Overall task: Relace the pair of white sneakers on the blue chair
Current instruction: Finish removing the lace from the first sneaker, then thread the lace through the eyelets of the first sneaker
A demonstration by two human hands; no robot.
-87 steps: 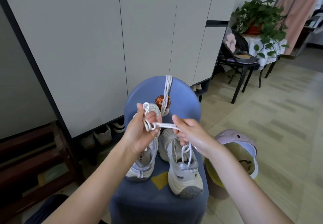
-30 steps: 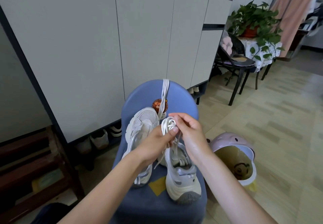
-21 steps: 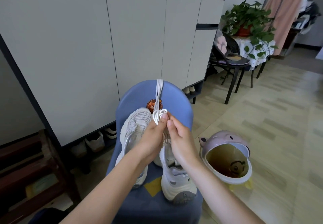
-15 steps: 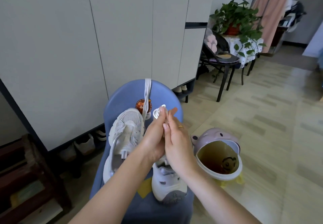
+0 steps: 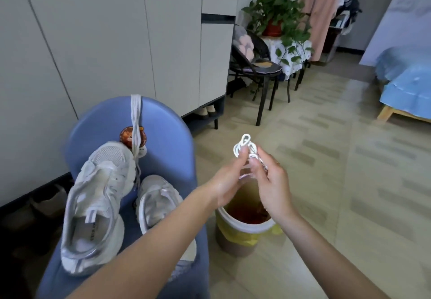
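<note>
Both your hands hold a bundled white lace (image 5: 247, 148) over the bin (image 5: 245, 225), just right of the chair (image 5: 163, 140) — left hand (image 5: 227, 182) and right hand (image 5: 271, 182) pinch it between curled fingers (image 5: 242, 156). Both sneakers (image 5: 98, 200) sit on the chair seat with bare eyelets, as far as you can see. Another lace (image 5: 135, 121) hangs over the chair back above them. So the relacing itself looks unstarted — threading both sneakers is all still ahead.
</note>
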